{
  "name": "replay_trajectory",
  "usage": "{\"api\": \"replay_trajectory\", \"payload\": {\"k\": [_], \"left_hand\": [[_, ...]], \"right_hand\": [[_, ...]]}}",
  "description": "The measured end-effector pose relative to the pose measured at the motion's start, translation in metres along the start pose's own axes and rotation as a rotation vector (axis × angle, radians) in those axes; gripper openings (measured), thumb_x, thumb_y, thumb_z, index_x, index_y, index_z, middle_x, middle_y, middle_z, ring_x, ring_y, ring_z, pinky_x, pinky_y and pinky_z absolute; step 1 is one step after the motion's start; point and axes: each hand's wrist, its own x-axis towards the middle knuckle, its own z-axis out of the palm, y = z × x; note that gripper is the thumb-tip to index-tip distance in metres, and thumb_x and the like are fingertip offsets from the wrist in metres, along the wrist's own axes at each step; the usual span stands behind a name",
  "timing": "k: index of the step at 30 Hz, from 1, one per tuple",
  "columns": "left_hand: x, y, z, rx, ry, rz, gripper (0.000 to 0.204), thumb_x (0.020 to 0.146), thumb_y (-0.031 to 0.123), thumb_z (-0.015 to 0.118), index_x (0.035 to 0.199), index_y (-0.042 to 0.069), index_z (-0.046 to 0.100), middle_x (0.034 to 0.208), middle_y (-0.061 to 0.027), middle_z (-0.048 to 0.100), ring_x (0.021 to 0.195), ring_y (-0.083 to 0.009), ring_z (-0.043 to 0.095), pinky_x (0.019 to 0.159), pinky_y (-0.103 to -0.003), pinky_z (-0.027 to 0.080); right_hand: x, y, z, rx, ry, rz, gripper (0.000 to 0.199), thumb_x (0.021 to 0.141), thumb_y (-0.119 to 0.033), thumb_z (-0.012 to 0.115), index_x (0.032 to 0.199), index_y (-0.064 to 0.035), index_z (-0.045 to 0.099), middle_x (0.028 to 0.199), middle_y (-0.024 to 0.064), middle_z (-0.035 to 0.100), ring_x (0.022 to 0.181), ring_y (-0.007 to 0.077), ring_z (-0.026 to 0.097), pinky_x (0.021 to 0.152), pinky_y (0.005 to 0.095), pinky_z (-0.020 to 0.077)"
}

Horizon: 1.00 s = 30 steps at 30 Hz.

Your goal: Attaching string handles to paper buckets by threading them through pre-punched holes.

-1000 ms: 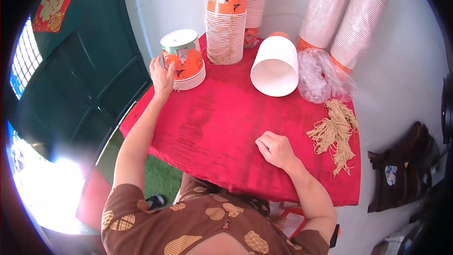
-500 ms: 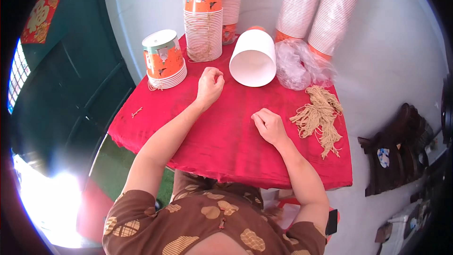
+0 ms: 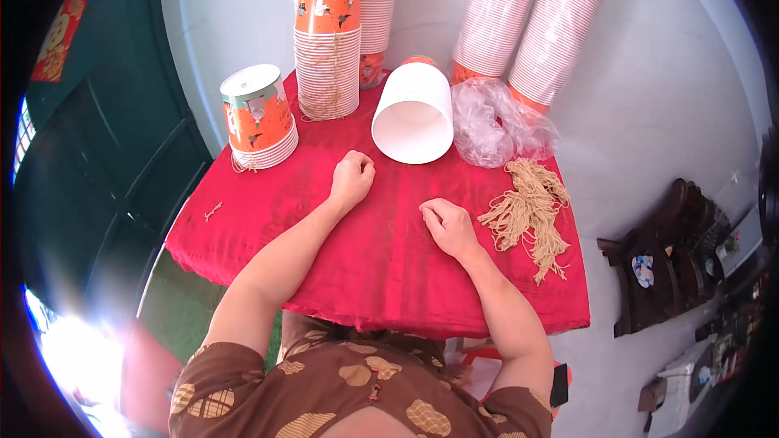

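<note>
My left hand (image 3: 352, 179) is over the middle of the red-covered table (image 3: 389, 276), its fingers curled closed. A little nearer and to the right is my right hand (image 3: 449, 227), also closed with thumb and forefinger together. Whatever either may pinch is too small or hidden. Beyond them a white paper bucket (image 3: 412, 126) lies on its side, its open mouth toward me. Right of my right hand lies a loose bundle of tan strings (image 3: 527, 211). To the left stands a short stack of upside-down orange paper buckets (image 3: 260, 122), with string at its base.
A taller bucket stack (image 3: 328, 73) tied with string stands at the back. Long wrapped stacks (image 3: 560, 28) lean by the wall, with crumpled clear plastic (image 3: 495, 126) before them. A short string piece (image 3: 213, 212) lies at left. Dark wooden furniture (image 3: 669, 259) stands off to the right.
The view has shifted, so the table's things appear lower and further left. My left hand has come back slightly toward me, away from the lying bucket. Both hands stay closed.
</note>
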Motion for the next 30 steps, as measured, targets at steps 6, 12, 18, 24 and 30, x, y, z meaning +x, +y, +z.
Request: {"api": "replay_trajectory", "payload": {"k": [6,12,18,24,30], "left_hand": [[0.001,-0.001,-0.006,-0.012,-0.038,-0.001,0.012,0.083,0.008,0.061,0.083,-0.002,0.068,0.086,-0.0175,0.065,0.078,-0.0295,0.065,0.07,-0.039,0.052],[0.0,-0.005,-0.003,-0.025,-0.015,0.066,0.01,0.08,0.007,0.061,0.076,-0.001,0.066,0.086,-0.019,0.064,0.081,-0.0374,0.064,0.074,-0.046,0.052],[-0.003,0.0,-0.007,-0.02,-0.029,0.049,0.01,0.081,0.005,0.06,0.079,-0.002,0.067,0.086,-0.0191,0.064,0.08,-0.0345,0.065,0.071,-0.043,0.052],[-0.002,0.003,-0.008,-0.004,-0.053,0.044,0.011,0.08,0.008,0.06,0.076,-0.001,0.066,0.088,-0.0179,0.064,0.087,-0.0363,0.062,0.081,-0.048,0.05],[-0.001,0.002,-0.005,-0.018,-0.061,0.026,0.01,0.08,0.008,0.061,0.076,0.0,0.066,0.089,-0.0157,0.064,0.091,-0.0337,0.061,0.082,-0.047,0.048]], "right_hand": [[0.002,0.004,0.002,-0.004,-0.032,0.013,0.012,0.089,-0.009,0.062,0.094,-0.0001,0.067,0.09,0.0161,0.069,0.082,0.0319,0.069,0.071,0.0386,0.0542],[0.001,0.001,0.004,-0.025,-0.043,0.012,0.011,0.089,-0.008,0.062,0.094,-0.0005,0.068,0.09,0.0159,0.07,0.081,0.0316,0.069,0.07,0.0379,0.0543],[-0.002,-0.004,0.007,-0.017,-0.042,0.089,0.01,0.089,-0.005,0.061,0.095,-0.0002,0.068,0.083,0.0132,0.069,0.075,0.0237,0.069,0.066,0.0332,0.0534],[0.005,-0.004,0.008,-0.006,0.096,0.166,0.012,0.086,-0.001,0.064,0.098,0.0016,0.066,0.088,0.0141,0.067,0.071,0.0205,0.065,0.064,0.0318,0.0508],[0.048,0.007,-0.003,-0.187,0.229,-0.067,0.016,0.081,0.008,0.063,0.095,0.0017,0.057,0.089,0.0153,0.058,0.072,0.0261,0.062,0.064,0.0356,0.0514]]}}
